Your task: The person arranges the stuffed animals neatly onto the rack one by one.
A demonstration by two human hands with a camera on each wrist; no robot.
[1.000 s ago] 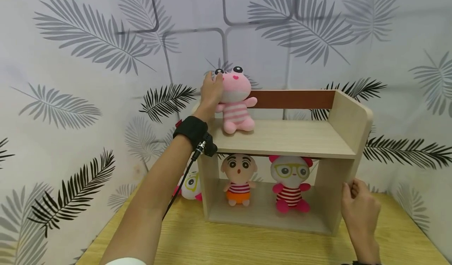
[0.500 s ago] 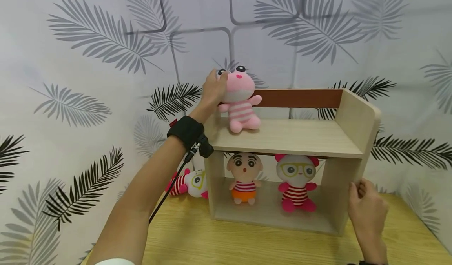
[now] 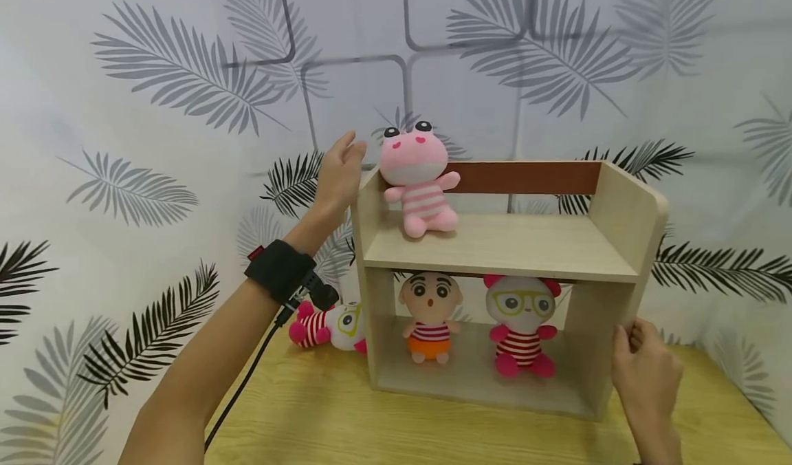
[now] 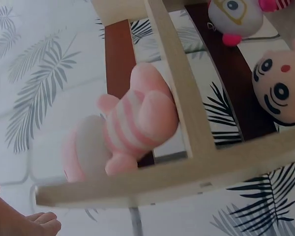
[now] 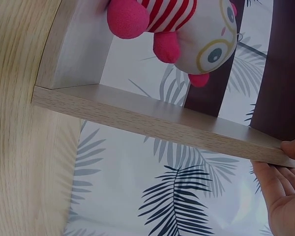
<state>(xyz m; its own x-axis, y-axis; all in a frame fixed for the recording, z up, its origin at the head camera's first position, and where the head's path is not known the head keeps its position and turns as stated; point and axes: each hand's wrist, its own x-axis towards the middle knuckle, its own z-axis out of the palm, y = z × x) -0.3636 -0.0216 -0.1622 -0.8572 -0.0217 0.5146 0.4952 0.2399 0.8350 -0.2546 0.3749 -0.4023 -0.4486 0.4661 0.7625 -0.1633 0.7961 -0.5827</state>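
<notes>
A pink plush toy with bulging eyes and a striped body sits at the left end of the wooden shelf's top board. My left hand is just left of the toy, outside the shelf's left side panel, its fingers extended and holding nothing. In the left wrist view only part of that hand shows, apart from the toy. At the right side panel, my right hand grips the front edge, thumb on the inner face and fingers on the outer one.
Inside the lower compartment sit a boy doll in orange shorts and a panda plush with yellow glasses. A second panda plush lies on its side left of the shelf on the wooden table. A leaf-patterned wall covering stands behind.
My left hand has let go of the pink plush toy's head and moved left, beyond the side panel. The toy stays seated. My right hand keeps its grip on the panel.
</notes>
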